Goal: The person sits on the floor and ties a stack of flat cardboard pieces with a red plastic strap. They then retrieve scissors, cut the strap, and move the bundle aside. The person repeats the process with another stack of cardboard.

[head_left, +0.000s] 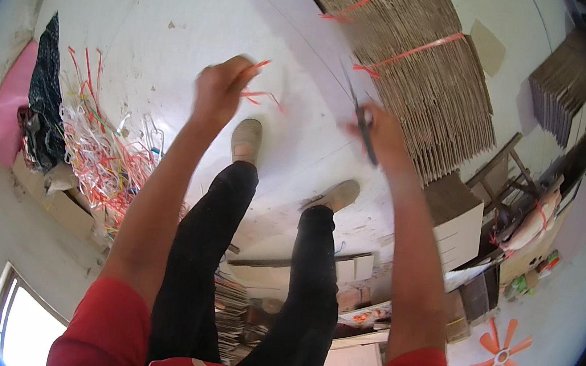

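Note:
My left hand is closed round a short red plastic strap, whose end sticks out past the fingers. Another loop of red strap shows just below it, blurred. In my right hand is a knife, its dark handle in my fingers and its thin blade pointing up and away. Right beside that hand lies a large stack of brown corrugated cardboard, bound with red straps. The strap ends near the knife hang loose at the stack's left edge; the blade looks apart from them.
A tangled heap of red and white strapping lies on the floor at left, by a dark plastic sheet and a pink sheet. Another cardboard stack, a wooden frame and an orange fan are at right.

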The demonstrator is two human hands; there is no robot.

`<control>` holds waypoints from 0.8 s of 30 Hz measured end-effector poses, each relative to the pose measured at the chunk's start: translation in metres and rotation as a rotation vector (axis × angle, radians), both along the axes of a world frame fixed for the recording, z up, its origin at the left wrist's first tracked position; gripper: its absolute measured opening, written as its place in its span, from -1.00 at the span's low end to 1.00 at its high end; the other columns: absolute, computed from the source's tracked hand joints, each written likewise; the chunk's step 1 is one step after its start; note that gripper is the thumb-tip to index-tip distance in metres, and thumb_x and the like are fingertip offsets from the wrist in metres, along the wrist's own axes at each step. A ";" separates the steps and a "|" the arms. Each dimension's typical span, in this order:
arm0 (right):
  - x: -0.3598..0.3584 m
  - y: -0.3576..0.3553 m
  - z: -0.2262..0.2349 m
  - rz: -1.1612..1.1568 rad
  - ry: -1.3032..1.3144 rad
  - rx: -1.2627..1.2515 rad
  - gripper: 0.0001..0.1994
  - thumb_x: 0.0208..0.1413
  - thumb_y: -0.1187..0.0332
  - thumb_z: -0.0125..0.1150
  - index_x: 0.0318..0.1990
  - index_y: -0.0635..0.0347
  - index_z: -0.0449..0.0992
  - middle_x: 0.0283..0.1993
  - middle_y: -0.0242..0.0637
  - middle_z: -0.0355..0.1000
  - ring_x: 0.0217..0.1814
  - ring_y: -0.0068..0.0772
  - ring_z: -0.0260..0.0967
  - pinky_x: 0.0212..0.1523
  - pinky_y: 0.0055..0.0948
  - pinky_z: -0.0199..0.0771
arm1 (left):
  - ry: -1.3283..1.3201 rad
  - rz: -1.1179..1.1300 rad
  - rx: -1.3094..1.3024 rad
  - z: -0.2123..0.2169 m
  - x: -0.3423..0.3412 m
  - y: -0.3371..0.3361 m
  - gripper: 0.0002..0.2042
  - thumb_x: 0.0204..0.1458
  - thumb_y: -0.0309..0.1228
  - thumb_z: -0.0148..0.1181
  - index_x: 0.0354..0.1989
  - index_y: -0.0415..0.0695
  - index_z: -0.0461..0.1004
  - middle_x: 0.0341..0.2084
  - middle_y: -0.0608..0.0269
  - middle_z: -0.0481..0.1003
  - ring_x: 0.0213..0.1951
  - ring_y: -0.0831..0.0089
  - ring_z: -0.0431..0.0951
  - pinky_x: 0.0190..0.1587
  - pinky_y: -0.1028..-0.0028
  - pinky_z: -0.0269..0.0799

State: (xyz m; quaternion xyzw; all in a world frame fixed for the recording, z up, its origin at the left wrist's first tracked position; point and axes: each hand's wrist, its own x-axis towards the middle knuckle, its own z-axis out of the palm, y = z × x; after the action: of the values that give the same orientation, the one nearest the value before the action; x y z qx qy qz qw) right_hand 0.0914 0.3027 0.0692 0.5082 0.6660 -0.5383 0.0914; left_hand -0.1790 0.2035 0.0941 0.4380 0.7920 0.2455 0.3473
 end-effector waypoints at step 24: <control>0.126 -0.471 0.079 -1.610 0.119 -0.289 -0.70 -0.08 0.45 0.26 -0.17 0.31 0.38 -0.68 -0.41 0.25 -0.82 -0.62 0.11 -0.81 -0.61 0.07 | 0.010 -1.140 -0.411 0.221 -0.017 -0.326 -0.81 -0.24 -0.46 0.22 -0.40 -0.14 0.39 -0.68 0.26 0.35 -0.62 0.28 0.41 -0.56 0.32 0.27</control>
State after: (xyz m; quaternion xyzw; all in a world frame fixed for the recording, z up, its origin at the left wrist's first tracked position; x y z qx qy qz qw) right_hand 0.2175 -0.1688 0.1485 0.7845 0.0253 -0.5455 -0.2938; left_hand -0.1959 -0.1225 0.3155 0.7183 0.4653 -0.1393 0.4981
